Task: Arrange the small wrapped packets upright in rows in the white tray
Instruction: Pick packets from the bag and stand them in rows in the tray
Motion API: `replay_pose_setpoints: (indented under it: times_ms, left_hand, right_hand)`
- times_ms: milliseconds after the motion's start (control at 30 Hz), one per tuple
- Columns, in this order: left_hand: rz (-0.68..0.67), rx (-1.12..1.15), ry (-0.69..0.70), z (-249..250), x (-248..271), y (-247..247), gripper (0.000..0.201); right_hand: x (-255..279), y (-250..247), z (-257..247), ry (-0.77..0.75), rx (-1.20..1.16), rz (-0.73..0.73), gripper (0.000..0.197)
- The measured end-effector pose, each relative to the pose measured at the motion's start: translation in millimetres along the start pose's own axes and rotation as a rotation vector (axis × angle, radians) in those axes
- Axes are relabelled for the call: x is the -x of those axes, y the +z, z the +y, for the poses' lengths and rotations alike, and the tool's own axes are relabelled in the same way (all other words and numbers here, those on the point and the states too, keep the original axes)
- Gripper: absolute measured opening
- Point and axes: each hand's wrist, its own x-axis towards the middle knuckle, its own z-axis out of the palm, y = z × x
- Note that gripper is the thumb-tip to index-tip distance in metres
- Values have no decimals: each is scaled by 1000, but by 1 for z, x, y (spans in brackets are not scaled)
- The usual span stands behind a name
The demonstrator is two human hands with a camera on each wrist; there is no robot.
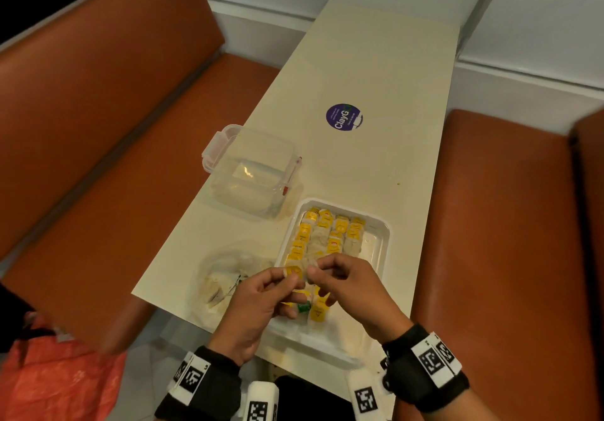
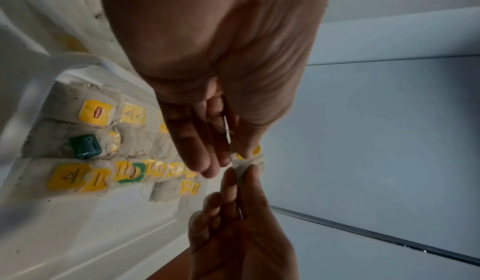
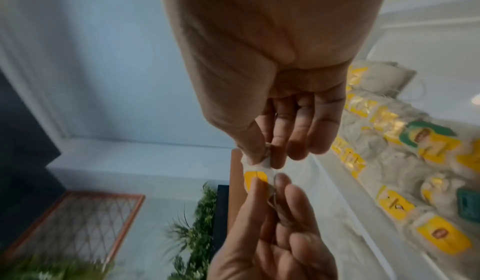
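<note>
A round purple sticker (image 1: 344, 116) on the desk (image 1: 376, 71), well beyond the hands, reads "ClayG…"; its smaller print is illegible. Packet tags are too blurred to read.

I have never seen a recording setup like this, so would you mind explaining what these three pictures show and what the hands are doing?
There is no machine here: a person wears one camera on the head and one on each wrist. The head view looks down at a table. On it sit a white tray with rows of yellow-tagged packets, a clear lidded box and a plastic bag. The left hand and right hand pinch one packet between them above the tray. The wrist views show that same pinch from close up.
</note>
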Motion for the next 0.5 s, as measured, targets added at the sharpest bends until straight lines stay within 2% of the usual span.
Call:
replay_pose_setpoints:
  times_ms: [167,233,300,400,500]
  left_hand:
    - [98,-116,72,-2,-5,-3,23]
    - [108,-333,132,-5,-9,-4,15]
    - [73,-625,219,-7,-13,-5,10]
    - [-21,-920,288,-14,-18,-2,9]
    - [-16,-947,287,-21,-22,0,13]
  right_hand:
    - [-1,-10,16,72,48,-91,26]
    - [0,-14,23,4,197,-74,46]
    - [1,-14,25,-82,330,-61,55]
    - [1,-13,31,-106,376,-73,43]
    - [-1,-12,37,-58,327,-34,27]
